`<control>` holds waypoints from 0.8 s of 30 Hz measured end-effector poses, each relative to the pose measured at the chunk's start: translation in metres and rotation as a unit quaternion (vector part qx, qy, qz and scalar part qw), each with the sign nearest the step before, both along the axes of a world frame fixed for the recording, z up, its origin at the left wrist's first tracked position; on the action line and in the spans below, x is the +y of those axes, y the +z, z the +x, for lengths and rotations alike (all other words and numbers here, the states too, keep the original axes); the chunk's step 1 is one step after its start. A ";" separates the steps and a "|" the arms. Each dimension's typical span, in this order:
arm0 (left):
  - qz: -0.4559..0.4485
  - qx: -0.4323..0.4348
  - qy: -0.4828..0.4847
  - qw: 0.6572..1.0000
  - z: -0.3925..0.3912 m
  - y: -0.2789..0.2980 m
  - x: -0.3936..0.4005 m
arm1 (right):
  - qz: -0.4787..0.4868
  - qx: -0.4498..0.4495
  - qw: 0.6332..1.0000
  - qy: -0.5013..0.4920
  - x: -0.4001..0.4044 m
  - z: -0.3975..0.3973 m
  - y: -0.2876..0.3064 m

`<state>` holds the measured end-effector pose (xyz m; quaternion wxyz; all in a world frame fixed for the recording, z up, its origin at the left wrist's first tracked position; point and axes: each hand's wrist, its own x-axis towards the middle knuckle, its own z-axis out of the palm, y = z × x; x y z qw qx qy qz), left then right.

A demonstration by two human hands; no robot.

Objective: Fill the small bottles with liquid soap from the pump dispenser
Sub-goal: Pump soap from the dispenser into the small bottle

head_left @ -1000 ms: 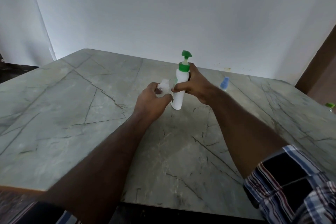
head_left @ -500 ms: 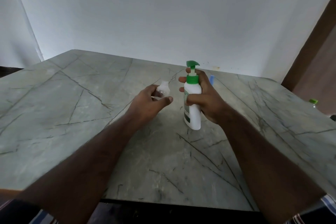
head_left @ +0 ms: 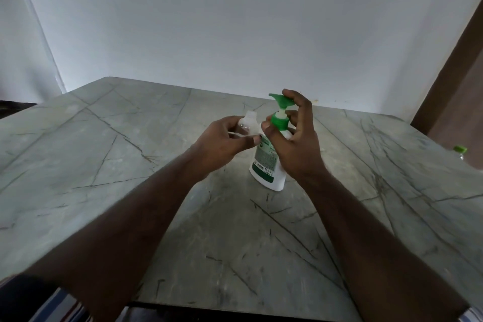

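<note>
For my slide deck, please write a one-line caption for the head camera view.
Right hand grips the pump dispenser while left hand holds a small bottle beside its nozzle.

My fingers [head_left: 300,110] grip a glossy white plastic pump dispenser [head_left: 268,165] with green plastic top, beside a clear, smooth plastic small bottle [head_left: 249,125], above a matt, dark-veined grey stone table [head_left: 130,165].

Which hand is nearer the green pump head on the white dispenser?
Right. The right hand has a finger on the green pump head; the left hand sits lower left, holding the small clear bottle.
</note>
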<state>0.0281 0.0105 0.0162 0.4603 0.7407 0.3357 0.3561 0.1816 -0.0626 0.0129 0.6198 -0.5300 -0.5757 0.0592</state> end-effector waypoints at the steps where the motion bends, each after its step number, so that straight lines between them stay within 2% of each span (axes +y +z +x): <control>1: 0.001 -0.006 0.005 1.000 -0.001 -0.002 0.001 | 0.004 -0.001 1.000 0.000 0.000 0.000 0.000; 11: 0.038 -0.080 0.032 0.996 -0.015 -0.002 0.004 | -0.010 -0.020 1.000 0.015 0.004 0.007 -0.006; 24: 0.031 -0.129 0.031 0.991 -0.014 -0.005 0.001 | -0.085 0.050 0.987 0.124 0.000 0.001 0.003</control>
